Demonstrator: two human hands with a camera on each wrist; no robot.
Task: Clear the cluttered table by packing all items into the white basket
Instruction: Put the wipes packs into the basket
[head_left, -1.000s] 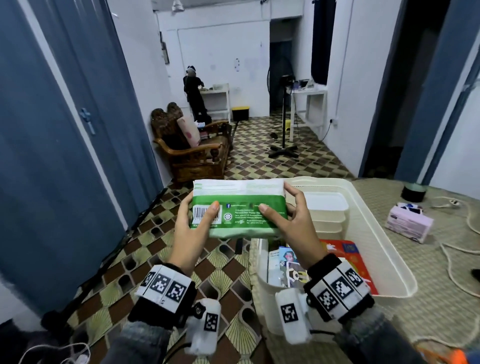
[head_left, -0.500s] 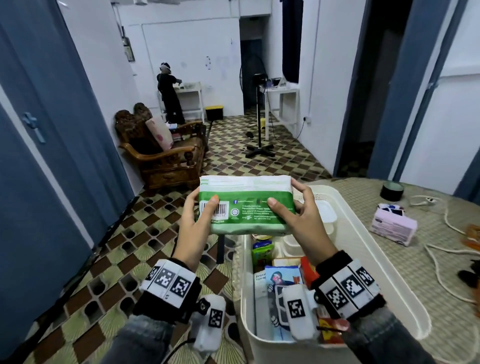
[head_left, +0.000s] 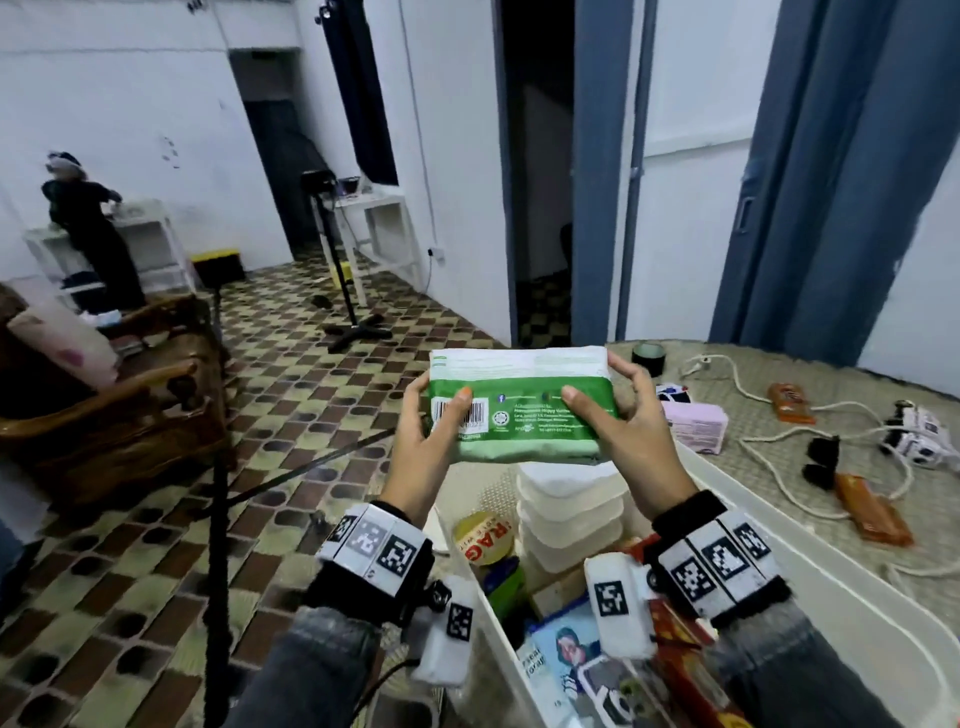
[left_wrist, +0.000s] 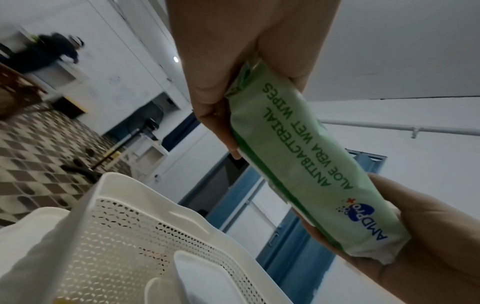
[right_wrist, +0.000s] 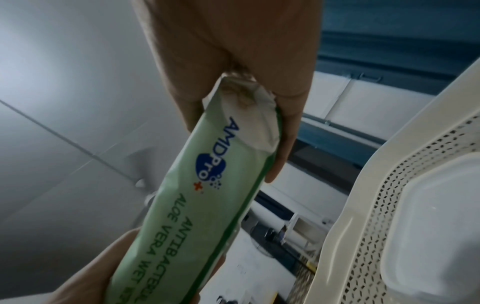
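I hold a green and white wet wipes pack (head_left: 519, 402) flat in the air with both hands, above the far end of the white basket (head_left: 810, 587). My left hand (head_left: 423, 431) grips its left end, thumb on the barcode. My right hand (head_left: 618, 426) grips its right end. The left wrist view shows the wet wipes pack (left_wrist: 306, 164) pinched at both ends over the perforated basket wall (left_wrist: 124, 230). The right wrist view shows the same wet wipes pack (right_wrist: 207, 195) beside the basket wall (right_wrist: 389, 185). Inside the basket lie stacked white containers (head_left: 569, 514), a round tin (head_left: 483, 538) and books.
On the woven table mat to the right lie a pink pack (head_left: 696, 426), two orange bars (head_left: 872, 512), a white rope (head_left: 769, 457), a small white toy vehicle (head_left: 919, 434), black clips (head_left: 821, 460) and a dark tape roll (head_left: 648, 356). A wooden armchair (head_left: 104, 395) and a distant person (head_left: 88, 234) are left.
The view has swung right and the pack has moved right with both hands, from the basket's left edge to above its far end. More of the table is now seen.
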